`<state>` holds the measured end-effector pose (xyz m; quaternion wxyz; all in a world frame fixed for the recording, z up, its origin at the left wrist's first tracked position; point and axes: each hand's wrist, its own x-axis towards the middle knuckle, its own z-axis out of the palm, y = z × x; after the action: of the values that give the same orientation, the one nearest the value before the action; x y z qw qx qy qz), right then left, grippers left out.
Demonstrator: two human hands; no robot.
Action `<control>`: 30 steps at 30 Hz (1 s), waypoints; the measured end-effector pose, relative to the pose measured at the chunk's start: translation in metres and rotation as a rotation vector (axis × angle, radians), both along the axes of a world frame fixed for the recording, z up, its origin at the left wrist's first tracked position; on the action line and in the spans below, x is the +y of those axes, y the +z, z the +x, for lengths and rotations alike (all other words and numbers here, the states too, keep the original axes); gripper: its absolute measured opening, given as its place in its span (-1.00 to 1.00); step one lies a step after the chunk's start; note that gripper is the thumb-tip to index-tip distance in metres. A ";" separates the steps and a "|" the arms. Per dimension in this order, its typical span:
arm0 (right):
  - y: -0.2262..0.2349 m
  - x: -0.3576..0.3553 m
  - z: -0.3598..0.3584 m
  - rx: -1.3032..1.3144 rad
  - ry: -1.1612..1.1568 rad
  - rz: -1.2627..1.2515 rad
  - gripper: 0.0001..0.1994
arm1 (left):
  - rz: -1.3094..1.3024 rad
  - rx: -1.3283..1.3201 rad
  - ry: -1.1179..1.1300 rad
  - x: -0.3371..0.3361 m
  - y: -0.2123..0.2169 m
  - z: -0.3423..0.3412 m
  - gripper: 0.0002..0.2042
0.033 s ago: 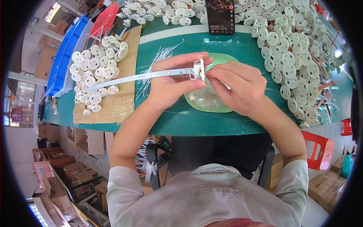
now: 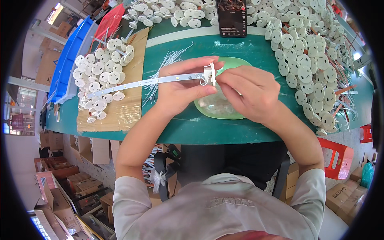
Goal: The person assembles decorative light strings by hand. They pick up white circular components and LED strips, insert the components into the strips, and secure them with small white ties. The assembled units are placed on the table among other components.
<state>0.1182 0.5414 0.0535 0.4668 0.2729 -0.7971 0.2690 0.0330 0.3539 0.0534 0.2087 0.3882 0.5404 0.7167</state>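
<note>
My left hand (image 2: 175, 85) grips a white round end cap (image 2: 213, 75) between thumb and fingers, with the disc edge-on and facing right. From the cap a narrow LED strip (image 2: 149, 82) runs out to the left, crossing my palm, and short white wires loop at the joint. My right hand (image 2: 254, 93) is closed in a pinch against the face of the cap; whatever its fingertips hold is too small and hidden to make out. Below both hands sits a light green bowl (image 2: 225, 116) with small pale pieces in it, partly covered by my right hand.
Many finished-looking caps (image 2: 305, 74) are heaped at right and along the back; another pile (image 2: 98, 69) lies on cardboard (image 2: 132, 96) at left. Loose white wires (image 2: 166, 66) lie behind my left hand. A phone (image 2: 232, 20) stands at the back; a blue tray (image 2: 70, 60) is far left.
</note>
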 end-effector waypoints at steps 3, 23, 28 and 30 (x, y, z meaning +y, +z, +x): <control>-0.001 0.000 0.002 -0.040 -0.027 0.055 -0.75 | -0.061 0.178 0.075 0.002 0.000 0.002 -0.44; 0.006 -0.002 0.004 -0.329 0.159 -0.219 -0.87 | 0.179 -0.187 -0.153 0.001 -0.007 -0.001 -0.49; 0.010 -0.011 0.013 -0.400 0.104 -0.265 -0.85 | 0.170 -0.147 -0.141 -0.001 -0.011 -0.002 -0.46; 0.012 -0.012 0.010 -0.316 0.135 -0.246 -0.83 | 0.209 -0.180 -0.127 -0.001 -0.016 -0.003 -0.46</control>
<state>0.1279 0.5294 0.0660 0.3468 0.2211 -0.8014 0.4343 0.0299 0.3532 0.0373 0.2595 0.3754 0.4162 0.7864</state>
